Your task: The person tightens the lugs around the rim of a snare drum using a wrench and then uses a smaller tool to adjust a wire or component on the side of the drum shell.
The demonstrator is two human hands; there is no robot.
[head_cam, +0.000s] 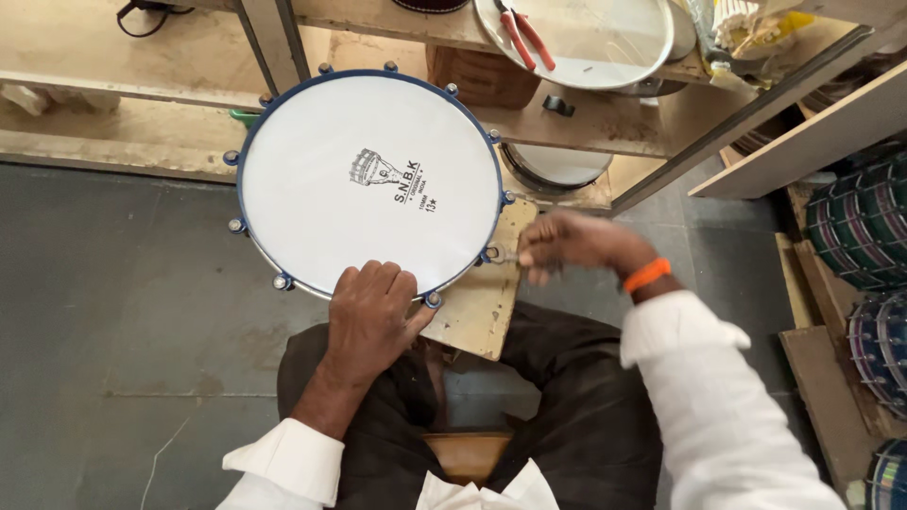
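Fingers (378, 283) of my left hand (370, 321) lie together, flat on the near rim of the drum (368, 179); my right hand (567, 244) pinches shut at a lug.

Largest first: the grey floor (113, 312) spreads left; a wooden shelf frame (605, 118) stands at the far side. Between them my white-skinned, blue-hooped drum rests on a small wooden board (482, 302) over my knees. My right fingers, blurred, close on a small metal tool (505, 255) at the tension lug (489, 255) on the drum's right edge. An orange band (647, 274) circles that wrist. Red-handled pliers (524, 38) lie on a drumhead at far right.
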